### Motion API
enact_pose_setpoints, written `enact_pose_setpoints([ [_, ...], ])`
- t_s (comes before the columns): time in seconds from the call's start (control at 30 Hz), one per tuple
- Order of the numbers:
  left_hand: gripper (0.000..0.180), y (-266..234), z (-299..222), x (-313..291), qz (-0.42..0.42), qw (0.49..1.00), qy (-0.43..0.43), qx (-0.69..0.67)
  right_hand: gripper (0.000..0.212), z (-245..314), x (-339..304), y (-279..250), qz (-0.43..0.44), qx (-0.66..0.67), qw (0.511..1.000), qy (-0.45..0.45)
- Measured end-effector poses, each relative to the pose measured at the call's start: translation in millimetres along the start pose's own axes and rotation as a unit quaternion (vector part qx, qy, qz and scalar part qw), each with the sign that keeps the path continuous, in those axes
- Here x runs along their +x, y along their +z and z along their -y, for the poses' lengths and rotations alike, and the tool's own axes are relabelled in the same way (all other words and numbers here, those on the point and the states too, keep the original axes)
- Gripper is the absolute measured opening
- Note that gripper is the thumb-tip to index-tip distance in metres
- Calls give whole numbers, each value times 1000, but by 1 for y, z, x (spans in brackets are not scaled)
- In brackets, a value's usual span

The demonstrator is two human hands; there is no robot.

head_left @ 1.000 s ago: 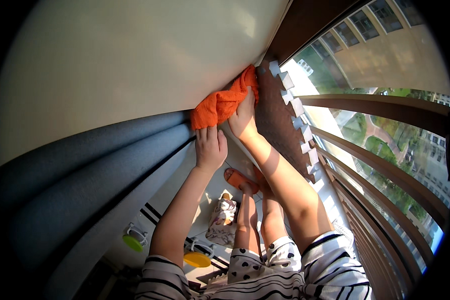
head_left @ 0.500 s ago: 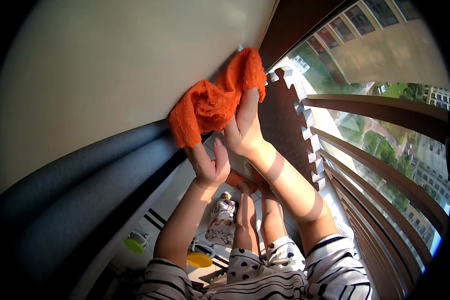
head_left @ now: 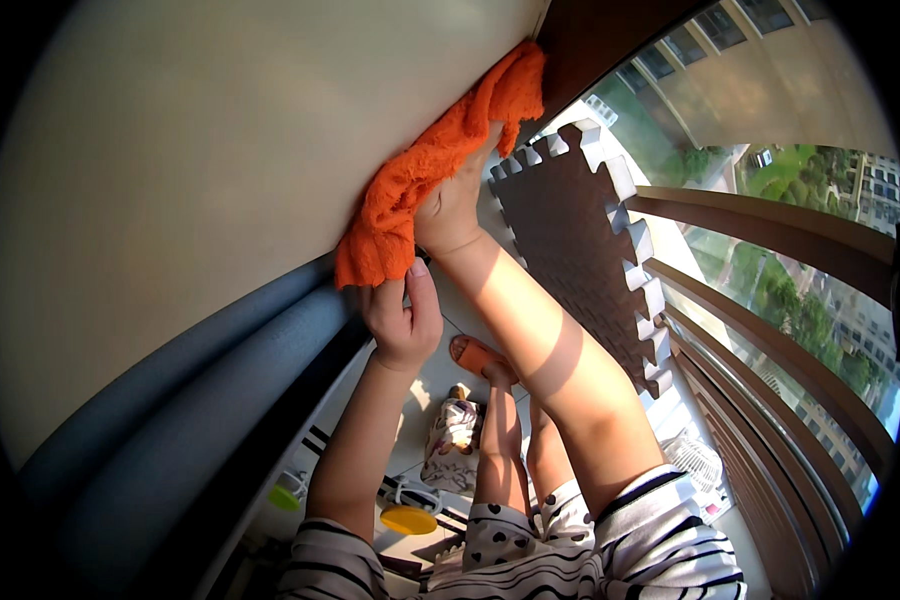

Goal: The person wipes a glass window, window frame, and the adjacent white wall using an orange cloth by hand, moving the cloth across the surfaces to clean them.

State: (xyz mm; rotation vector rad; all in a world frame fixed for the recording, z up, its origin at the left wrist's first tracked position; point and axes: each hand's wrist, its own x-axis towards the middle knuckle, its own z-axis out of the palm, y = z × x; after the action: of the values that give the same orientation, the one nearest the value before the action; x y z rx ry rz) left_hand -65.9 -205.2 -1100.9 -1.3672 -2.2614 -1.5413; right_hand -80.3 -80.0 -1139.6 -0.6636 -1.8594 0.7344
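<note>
Pressing the orange cloth (head_left: 435, 170) flat against the pale wall (head_left: 190, 180) with our right hand (head_left: 452, 205), fingers seemingly spread behind it, we pinch its hanging lower edge with our left hand (head_left: 402, 322), keeping it taut near the brown foam mat (head_left: 570, 240).

The pale tiled floor (head_left: 440, 375) carries a patterned bag (head_left: 452, 442), a yellow disc (head_left: 408, 520) (round, flat) and a white fan (head_left: 698, 466).
</note>
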Motion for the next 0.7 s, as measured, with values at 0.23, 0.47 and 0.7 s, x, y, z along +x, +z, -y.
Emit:
enact_pose_setpoints([
  [0.23,41,30,44,-44,76,987,-109,-88,61,-50,-69,20,57,45,978,197],
  [0.47,22,46,76,-61,71,976,-174,-106,67,-72,-101,36,52,127,927,349],
  [0.7,19,75,101,-63,78,967,-196,-144,65,-138,-142,71,39,130,931,339],
])
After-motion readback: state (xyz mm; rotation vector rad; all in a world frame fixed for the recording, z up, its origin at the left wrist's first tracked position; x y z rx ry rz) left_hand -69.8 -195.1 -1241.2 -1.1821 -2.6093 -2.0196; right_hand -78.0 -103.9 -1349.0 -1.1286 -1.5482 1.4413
